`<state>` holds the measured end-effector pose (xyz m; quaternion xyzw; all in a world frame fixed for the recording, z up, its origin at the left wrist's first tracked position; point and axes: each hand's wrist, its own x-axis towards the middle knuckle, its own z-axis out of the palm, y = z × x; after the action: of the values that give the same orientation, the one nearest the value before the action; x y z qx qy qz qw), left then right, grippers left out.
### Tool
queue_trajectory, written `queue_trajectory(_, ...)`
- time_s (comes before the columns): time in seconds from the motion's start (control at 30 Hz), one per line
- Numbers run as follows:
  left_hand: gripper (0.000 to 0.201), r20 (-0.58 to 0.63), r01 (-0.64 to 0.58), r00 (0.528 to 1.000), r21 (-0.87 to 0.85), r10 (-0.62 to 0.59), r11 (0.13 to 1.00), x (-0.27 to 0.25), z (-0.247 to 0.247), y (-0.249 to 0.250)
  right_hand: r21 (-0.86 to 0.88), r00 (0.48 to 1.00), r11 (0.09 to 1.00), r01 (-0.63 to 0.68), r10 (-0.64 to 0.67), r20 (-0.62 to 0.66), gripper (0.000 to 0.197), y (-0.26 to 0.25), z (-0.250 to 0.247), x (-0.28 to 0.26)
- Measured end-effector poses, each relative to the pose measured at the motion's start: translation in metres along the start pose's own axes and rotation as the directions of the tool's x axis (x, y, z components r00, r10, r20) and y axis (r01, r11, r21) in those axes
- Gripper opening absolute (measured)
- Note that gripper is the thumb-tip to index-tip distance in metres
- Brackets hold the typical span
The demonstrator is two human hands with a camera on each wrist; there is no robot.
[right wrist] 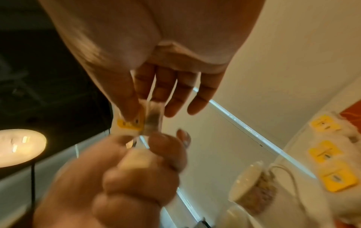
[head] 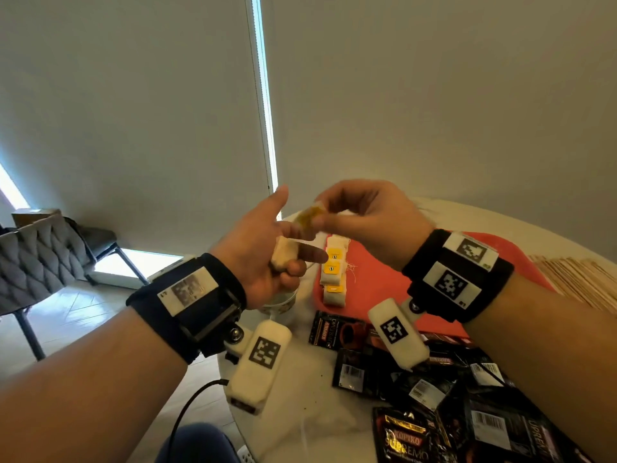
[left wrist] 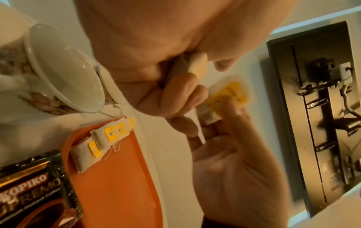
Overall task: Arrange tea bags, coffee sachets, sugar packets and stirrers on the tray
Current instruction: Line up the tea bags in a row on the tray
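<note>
Pinching tea bag (head: 312,217), right hand (head: 370,218) raised

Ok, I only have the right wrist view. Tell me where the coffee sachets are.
Observer: The coffee sachets lie in a loose heap on the white table, at the near edge of the tray.
Operator: Now give me the stirrers.
Observer: The wooden stirrers lie in a pile on the table to the right of the tray, off it.
Operator: Report what else is on the tray besides my three tags.
Observer: Only the tea bags, in a row along its left edge. The rest that shows is bare orange.
</note>
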<state>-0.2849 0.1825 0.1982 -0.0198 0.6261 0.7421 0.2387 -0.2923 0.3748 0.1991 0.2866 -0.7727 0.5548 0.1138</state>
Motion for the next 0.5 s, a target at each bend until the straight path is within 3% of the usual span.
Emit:
queue_trajectory(0.07, 0.064, -0.068, -0.019, 0.997, -0.016, 0.018, 1.000, 0.000, -0.004, -0.003, 0.205, 0.995, 0.978, 0.030, -0.010, -0.096, 0.016, -0.001, -0.003, 0.003)
queue_trajectory(0.13, 0.051, -0.102, -0.092, 0.991, -0.030, 0.089, 0.995, 0.001, -0.007, -0.006, 0.308, 0.993, 0.951, -0.008, 0.045, -0.113, 0.012, 0.000, -0.005, 0.005)
queue_trajectory(0.2, 0.041, -0.107, -0.235, 0.967, -0.016, 0.232, 0.972, 0.003, -0.007, -0.007, 0.246, 0.987, 0.966, -0.076, 0.107, -0.116, 0.011, 0.003, -0.004, 0.006)
queue_trajectory(0.3, 0.030, -0.113, -0.431, 0.887, 0.149, 0.448, 0.890, 0.004, -0.002, -0.004, 0.241, 0.972, 0.956, -0.168, 0.202, -0.123, 0.009, 0.006, -0.001, 0.007)
queue_trajectory(0.4, 0.011, -0.115, -0.490, 0.825, 0.343, 0.554, 0.801, 0.008, -0.001, -0.002, 0.297, 0.961, 0.928, -0.224, 0.261, -0.094, 0.010, 0.007, 0.000, 0.006)
queue_trajectory(0.5, 0.009, -0.136, -0.482, 0.806, 0.413, 0.575, 0.773, 0.015, -0.002, 0.000, 0.288, 0.952, 0.921, -0.261, 0.296, -0.083, 0.010, 0.008, -0.002, 0.004)
